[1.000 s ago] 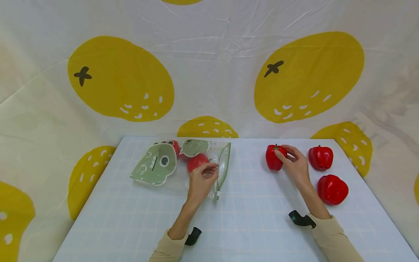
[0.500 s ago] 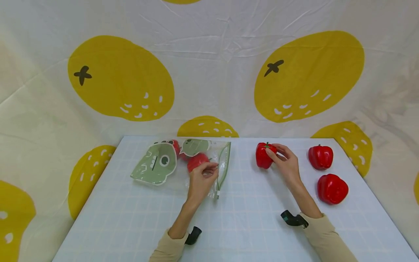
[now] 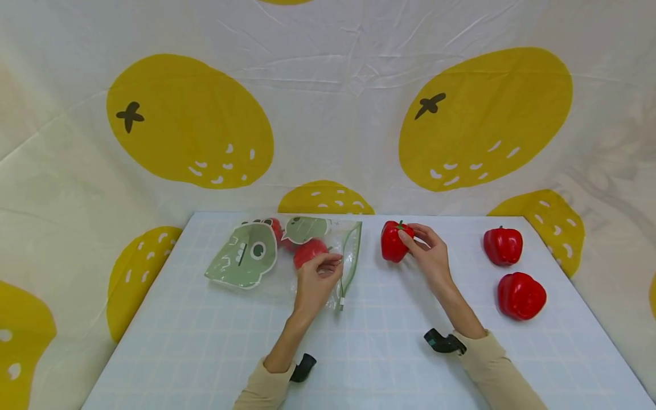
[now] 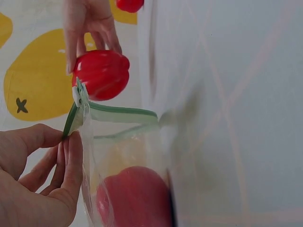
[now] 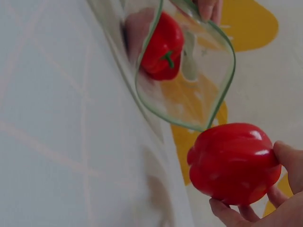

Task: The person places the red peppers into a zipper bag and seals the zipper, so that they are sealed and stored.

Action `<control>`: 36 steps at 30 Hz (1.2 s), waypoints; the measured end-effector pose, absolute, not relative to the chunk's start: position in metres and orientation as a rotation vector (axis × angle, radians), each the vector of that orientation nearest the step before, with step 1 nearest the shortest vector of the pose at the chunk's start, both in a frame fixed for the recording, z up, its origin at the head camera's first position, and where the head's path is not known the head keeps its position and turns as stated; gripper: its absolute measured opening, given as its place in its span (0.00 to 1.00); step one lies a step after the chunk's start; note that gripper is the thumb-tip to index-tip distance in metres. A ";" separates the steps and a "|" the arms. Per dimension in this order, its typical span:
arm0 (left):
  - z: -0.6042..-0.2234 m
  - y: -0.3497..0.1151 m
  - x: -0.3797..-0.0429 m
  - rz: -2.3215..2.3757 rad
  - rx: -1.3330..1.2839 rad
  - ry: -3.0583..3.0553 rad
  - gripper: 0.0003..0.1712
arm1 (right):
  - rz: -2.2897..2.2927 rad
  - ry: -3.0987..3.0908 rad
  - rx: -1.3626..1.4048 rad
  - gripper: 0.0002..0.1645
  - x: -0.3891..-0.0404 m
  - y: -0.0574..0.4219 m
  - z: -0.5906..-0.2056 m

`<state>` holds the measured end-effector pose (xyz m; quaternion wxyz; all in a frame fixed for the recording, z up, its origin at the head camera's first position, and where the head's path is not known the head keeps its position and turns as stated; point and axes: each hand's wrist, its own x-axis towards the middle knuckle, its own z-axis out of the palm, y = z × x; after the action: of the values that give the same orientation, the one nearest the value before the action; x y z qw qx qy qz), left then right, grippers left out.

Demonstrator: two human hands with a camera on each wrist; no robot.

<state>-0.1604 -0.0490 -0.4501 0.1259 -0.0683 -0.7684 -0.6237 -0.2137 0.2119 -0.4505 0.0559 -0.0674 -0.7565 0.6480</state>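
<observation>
My left hand (image 3: 316, 282) pinches the green-edged rim of a clear zip bag (image 4: 125, 113), whose mouth gapes toward the right. Inside the bag, red bell peppers (image 5: 163, 45) show through the plastic and its green cartoon print (image 3: 246, 259). With thumb and fingers, my right hand (image 3: 429, 250) grips another red bell pepper (image 3: 393, 242) near its green stem. This held pepper is to the right of the bag's mouth, its bottom end facing the opening in the right wrist view (image 5: 236, 163).
Two more red bell peppers, one farther back (image 3: 503, 246) and one nearer (image 3: 521, 296), sit at the table's right side. A pale checked cloth covers the table (image 3: 379, 353). Behind it hangs a white curtain (image 3: 333, 114) with large yellow fruit prints.
My right hand has carried its bell pepper leftward, closer to the bag's mouth. The left hand and the bag have stayed in place.
</observation>
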 end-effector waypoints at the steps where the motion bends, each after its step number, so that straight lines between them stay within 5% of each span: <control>1: -0.450 -0.049 -0.161 -1.816 -0.201 -2.236 0.09 | 1.983 -2.287 -0.206 0.39 -0.215 0.209 -0.451; 36: -0.450 -0.048 -0.162 -1.851 -0.182 -2.240 0.10 | 2.258 -2.230 -0.152 0.31 -0.223 0.130 -0.475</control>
<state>-0.1624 -0.0483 -0.4504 0.1150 -0.0622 -0.7643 -0.6315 -0.2235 0.1302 -0.4748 -0.0178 -0.0477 -0.7018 0.7105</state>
